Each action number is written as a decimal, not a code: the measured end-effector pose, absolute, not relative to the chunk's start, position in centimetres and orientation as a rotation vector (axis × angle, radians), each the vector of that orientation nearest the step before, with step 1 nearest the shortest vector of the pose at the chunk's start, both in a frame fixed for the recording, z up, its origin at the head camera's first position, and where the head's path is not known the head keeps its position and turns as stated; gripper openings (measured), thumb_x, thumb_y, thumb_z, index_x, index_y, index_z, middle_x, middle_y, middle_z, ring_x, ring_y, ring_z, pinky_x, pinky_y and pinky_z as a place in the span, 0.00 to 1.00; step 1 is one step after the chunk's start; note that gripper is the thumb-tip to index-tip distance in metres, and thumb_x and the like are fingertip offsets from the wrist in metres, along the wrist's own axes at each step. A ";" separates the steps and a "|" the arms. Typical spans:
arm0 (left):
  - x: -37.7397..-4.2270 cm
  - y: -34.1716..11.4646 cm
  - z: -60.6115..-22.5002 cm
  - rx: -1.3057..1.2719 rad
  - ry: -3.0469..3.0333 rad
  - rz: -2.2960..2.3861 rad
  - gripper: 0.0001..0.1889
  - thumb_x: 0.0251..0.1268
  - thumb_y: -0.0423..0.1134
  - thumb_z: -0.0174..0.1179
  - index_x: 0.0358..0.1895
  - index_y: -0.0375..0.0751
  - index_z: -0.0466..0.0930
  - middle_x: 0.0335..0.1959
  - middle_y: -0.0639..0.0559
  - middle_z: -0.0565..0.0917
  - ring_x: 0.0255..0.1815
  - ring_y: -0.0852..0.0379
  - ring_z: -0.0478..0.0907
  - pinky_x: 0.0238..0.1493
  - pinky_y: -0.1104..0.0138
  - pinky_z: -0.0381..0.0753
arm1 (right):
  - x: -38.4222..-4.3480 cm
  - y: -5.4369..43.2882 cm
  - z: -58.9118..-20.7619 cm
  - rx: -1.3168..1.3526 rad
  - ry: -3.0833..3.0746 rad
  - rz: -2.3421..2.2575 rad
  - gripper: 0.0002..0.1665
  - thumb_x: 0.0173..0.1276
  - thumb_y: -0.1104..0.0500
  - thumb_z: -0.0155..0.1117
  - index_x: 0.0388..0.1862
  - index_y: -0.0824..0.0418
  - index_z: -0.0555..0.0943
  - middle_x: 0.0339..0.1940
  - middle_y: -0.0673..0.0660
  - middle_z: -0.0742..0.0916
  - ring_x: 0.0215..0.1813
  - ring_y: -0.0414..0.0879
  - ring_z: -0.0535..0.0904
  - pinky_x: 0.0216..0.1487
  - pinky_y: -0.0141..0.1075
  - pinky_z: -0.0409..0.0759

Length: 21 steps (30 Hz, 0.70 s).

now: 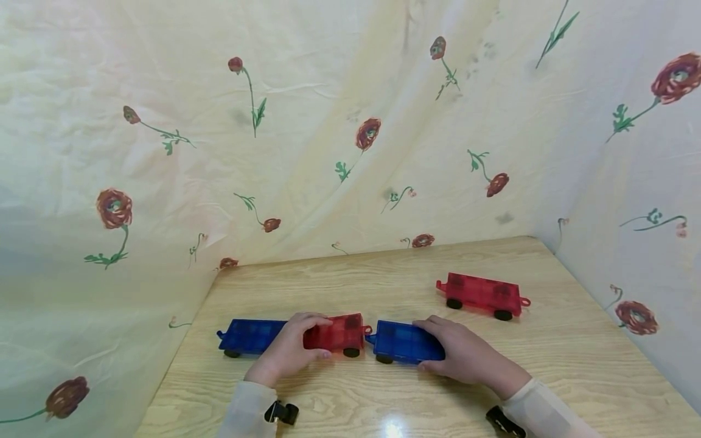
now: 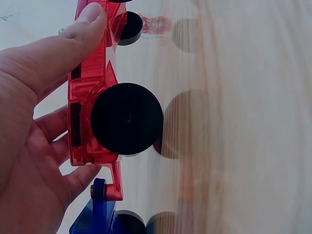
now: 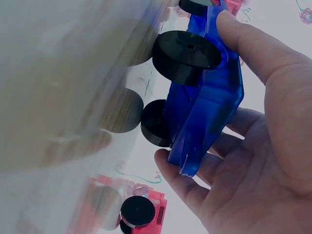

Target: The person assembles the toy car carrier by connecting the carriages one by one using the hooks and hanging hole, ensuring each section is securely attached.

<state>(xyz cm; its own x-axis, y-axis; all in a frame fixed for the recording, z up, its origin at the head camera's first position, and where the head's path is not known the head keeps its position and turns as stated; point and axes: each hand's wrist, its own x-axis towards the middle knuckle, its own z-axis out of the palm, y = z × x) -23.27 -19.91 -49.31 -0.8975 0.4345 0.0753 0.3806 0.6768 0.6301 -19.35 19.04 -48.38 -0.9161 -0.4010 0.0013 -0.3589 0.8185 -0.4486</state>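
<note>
A see-through red toy train car (image 1: 346, 330) with black wheels is held between the thumb and fingers of my left hand (image 1: 291, 348). Behind its left end stands a blue toy train car (image 1: 249, 336); the left wrist view shows their couplings (image 2: 103, 187) joined. My right hand (image 1: 468, 351) grips the right end of a second blue toy train car (image 1: 404, 340), thumb on the near side, fingers on the far side. This car's left coupling meets the red car's ring in the head view; whether they are linked I cannot tell.
Another red toy train car (image 1: 483, 294) stands apart at the back right of the wooden table (image 1: 350, 401). Flower-patterned cloth (image 1: 306, 140) rises along the table's back and both sides.
</note>
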 end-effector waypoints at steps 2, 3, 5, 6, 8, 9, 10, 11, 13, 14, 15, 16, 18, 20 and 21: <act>-23.2 -19.8 -49.2 0.683 2.805 1.015 0.31 0.58 0.50 0.79 0.67 0.64 0.81 0.69 0.61 0.74 0.71 0.51 0.71 0.67 0.51 0.78 | -19.4 19.1 -48.4 -0.613 2.906 -0.692 0.50 0.59 0.36 0.81 0.76 0.52 0.75 0.71 0.61 0.79 0.69 0.64 0.76 0.66 0.64 0.76; -23.2 -19.8 -49.2 0.685 2.807 1.010 0.31 0.58 0.50 0.79 0.67 0.64 0.81 0.70 0.61 0.74 0.71 0.51 0.71 0.67 0.51 0.77 | -19.4 19.1 -48.4 -0.618 2.905 -0.696 0.50 0.59 0.36 0.81 0.76 0.53 0.75 0.71 0.61 0.79 0.69 0.64 0.76 0.66 0.64 0.76; -23.1 -19.7 -49.2 0.684 2.811 0.998 0.31 0.58 0.50 0.79 0.67 0.63 0.81 0.69 0.61 0.74 0.71 0.51 0.70 0.68 0.51 0.77 | -19.4 19.1 -48.5 -0.627 2.904 -0.700 0.50 0.60 0.36 0.80 0.76 0.53 0.75 0.71 0.61 0.79 0.69 0.64 0.76 0.66 0.64 0.76; -23.1 -19.7 -49.2 0.683 2.813 0.990 0.31 0.58 0.51 0.79 0.67 0.63 0.81 0.69 0.61 0.74 0.71 0.51 0.70 0.68 0.51 0.77 | -19.4 19.2 -48.5 -0.631 2.901 -0.702 0.50 0.60 0.36 0.80 0.76 0.53 0.75 0.71 0.61 0.79 0.69 0.63 0.76 0.66 0.64 0.76; -23.1 -19.7 -49.2 0.686 2.818 0.978 0.31 0.58 0.51 0.79 0.67 0.64 0.81 0.69 0.61 0.74 0.72 0.51 0.70 0.68 0.51 0.77 | -19.4 19.2 -48.4 -0.642 2.896 -0.703 0.50 0.60 0.36 0.80 0.76 0.53 0.75 0.71 0.60 0.79 0.68 0.62 0.77 0.65 0.63 0.76; -23.1 -19.7 -49.2 0.687 2.820 0.974 0.31 0.58 0.51 0.79 0.67 0.63 0.81 0.69 0.61 0.74 0.72 0.51 0.70 0.68 0.51 0.76 | -19.3 19.2 -48.4 -0.645 2.894 -0.702 0.50 0.60 0.36 0.80 0.76 0.53 0.75 0.71 0.60 0.79 0.68 0.61 0.77 0.65 0.63 0.77; -23.1 -19.7 -49.2 0.687 2.821 0.973 0.31 0.58 0.51 0.79 0.67 0.63 0.81 0.69 0.61 0.74 0.72 0.50 0.70 0.68 0.51 0.76 | -19.3 19.2 -48.4 -0.649 2.890 -0.704 0.49 0.60 0.36 0.80 0.76 0.53 0.75 0.71 0.60 0.79 0.67 0.61 0.77 0.65 0.63 0.77; -23.1 -19.7 -49.2 0.686 2.823 0.970 0.31 0.58 0.51 0.79 0.67 0.64 0.81 0.69 0.61 0.74 0.72 0.50 0.69 0.68 0.50 0.76 | -19.3 19.2 -48.3 -0.653 2.887 -0.707 0.49 0.60 0.36 0.80 0.76 0.53 0.75 0.70 0.59 0.80 0.67 0.60 0.77 0.65 0.63 0.77; -23.0 -19.7 -49.2 0.685 2.828 0.967 0.31 0.58 0.51 0.79 0.67 0.63 0.81 0.70 0.61 0.74 0.72 0.50 0.69 0.69 0.50 0.76 | -19.3 19.2 -48.3 -0.658 2.882 -0.710 0.49 0.60 0.36 0.80 0.76 0.53 0.75 0.70 0.59 0.80 0.67 0.60 0.77 0.64 0.63 0.77; -23.0 -19.7 -49.2 0.686 2.832 0.964 0.31 0.58 0.51 0.79 0.67 0.63 0.82 0.69 0.61 0.74 0.72 0.50 0.69 0.69 0.50 0.76 | -19.3 19.2 -48.2 -0.660 2.881 -0.712 0.49 0.60 0.36 0.80 0.76 0.53 0.75 0.70 0.59 0.80 0.67 0.60 0.77 0.64 0.63 0.77; -23.0 -19.7 -49.2 0.684 2.837 0.961 0.31 0.58 0.51 0.79 0.67 0.63 0.82 0.70 0.61 0.74 0.72 0.50 0.69 0.69 0.50 0.76 | -19.3 19.2 -48.2 -0.663 2.879 -0.713 0.49 0.60 0.36 0.80 0.76 0.53 0.75 0.70 0.59 0.80 0.67 0.60 0.77 0.64 0.63 0.77; -23.0 -19.7 -49.1 0.685 2.843 0.956 0.31 0.57 0.51 0.79 0.66 0.63 0.82 0.69 0.61 0.74 0.72 0.50 0.69 0.68 0.50 0.76 | -19.3 19.2 -48.2 -0.666 2.876 -0.716 0.49 0.60 0.36 0.80 0.76 0.53 0.75 0.70 0.59 0.80 0.67 0.60 0.77 0.64 0.63 0.77; -23.0 -19.7 -49.1 0.685 2.850 0.948 0.31 0.57 0.51 0.79 0.66 0.62 0.82 0.70 0.60 0.74 0.72 0.49 0.69 0.69 0.49 0.76 | -19.4 19.3 -48.3 -0.667 2.876 -0.710 0.49 0.61 0.37 0.80 0.76 0.53 0.75 0.70 0.59 0.80 0.67 0.59 0.77 0.64 0.63 0.77; -23.0 -19.7 -49.1 0.687 2.855 0.943 0.31 0.57 0.51 0.79 0.66 0.62 0.82 0.70 0.60 0.75 0.72 0.49 0.70 0.68 0.49 0.76 | -19.4 19.3 -48.3 -0.662 2.878 -0.706 0.48 0.61 0.37 0.80 0.76 0.52 0.75 0.70 0.58 0.80 0.67 0.59 0.77 0.65 0.62 0.77; -23.0 -19.7 -49.0 0.687 2.856 0.943 0.31 0.57 0.51 0.80 0.66 0.62 0.82 0.70 0.60 0.75 0.72 0.49 0.70 0.68 0.49 0.76 | -19.5 19.4 -48.4 -0.657 2.879 -0.705 0.48 0.60 0.37 0.81 0.76 0.52 0.75 0.70 0.58 0.80 0.67 0.58 0.77 0.65 0.62 0.77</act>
<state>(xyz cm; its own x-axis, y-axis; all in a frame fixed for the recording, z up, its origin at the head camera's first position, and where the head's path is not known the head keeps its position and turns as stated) -22.97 -19.66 -49.04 -0.8993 0.4292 0.0837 0.3947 0.7141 0.5782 -19.47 19.35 -48.37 -0.9010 -0.4338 -0.0002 -0.3847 0.7992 -0.4619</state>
